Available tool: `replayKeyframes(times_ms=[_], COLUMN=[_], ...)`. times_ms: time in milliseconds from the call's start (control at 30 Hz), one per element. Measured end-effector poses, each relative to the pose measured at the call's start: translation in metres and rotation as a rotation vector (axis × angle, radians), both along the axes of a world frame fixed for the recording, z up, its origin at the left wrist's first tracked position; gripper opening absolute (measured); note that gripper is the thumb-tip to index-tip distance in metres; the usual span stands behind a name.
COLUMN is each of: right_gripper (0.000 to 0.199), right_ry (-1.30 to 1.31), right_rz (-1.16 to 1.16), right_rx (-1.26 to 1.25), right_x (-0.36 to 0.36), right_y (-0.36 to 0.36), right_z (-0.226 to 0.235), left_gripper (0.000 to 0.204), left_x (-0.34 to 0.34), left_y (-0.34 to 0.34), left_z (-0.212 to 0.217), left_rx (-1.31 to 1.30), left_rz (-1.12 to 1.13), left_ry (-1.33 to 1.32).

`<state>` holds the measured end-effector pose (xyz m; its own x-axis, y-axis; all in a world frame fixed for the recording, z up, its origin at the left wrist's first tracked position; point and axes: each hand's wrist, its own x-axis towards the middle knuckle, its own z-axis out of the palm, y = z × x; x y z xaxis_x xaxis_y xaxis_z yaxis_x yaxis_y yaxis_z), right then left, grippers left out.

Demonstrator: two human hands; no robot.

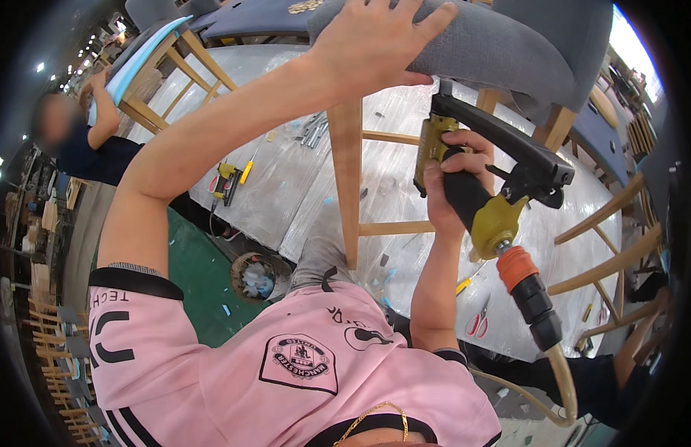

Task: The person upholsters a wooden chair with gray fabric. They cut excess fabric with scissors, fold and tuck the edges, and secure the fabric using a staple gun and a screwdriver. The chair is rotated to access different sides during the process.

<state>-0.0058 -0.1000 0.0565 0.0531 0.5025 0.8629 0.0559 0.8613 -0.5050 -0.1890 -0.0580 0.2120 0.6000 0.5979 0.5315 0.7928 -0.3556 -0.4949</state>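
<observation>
My left hand (375, 41) rests with fingers spread on the grey upholstered seat (502, 56) of a chair. In my right hand (465, 167) is a pneumatic staple gun (494, 220), olive-yellow and black, gripped round its handle. Its nose points up and sits close to the seat's lower edge; whether it touches, I cannot tell. An orange and black hose coupling (526, 287) joins the gun to a yellowish air hose (562, 380). The chair's pale wooden leg (347, 179) stands in front of me, with wooden rails running off to the right.
A plastic-covered work surface (286, 201) carries a second staple gun (226, 182), staple strips (313, 130) and red-handled scissors (477, 322). A waste basket (254, 276) stands below on the green floor (196, 268). Another person (99, 149) is at the left by a chair; a co-worker's sleeve (591, 384) shows at lower right.
</observation>
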Motion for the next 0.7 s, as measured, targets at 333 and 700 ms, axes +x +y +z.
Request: replayKeyframes(times_ms=[333, 700], right_gripper=[0.031, 0.028], right_ry=[-0.041, -0.054], right_rz=[-0.03, 0.009], right_rx=[-0.027, -0.079], right_x=[-0.013, -0.002], right_y=[-0.001, -0.008], right_z=[-0.002, 0.017], left_gripper=[0.095, 0.112], left_x=[0.016, -0.007], left_y=[-0.015, -0.014], left_z=[-0.003, 0.01], left_rx=[0.095, -0.12], left_rz=[0.078, 0.005], left_ry=[0.006, 0.071])
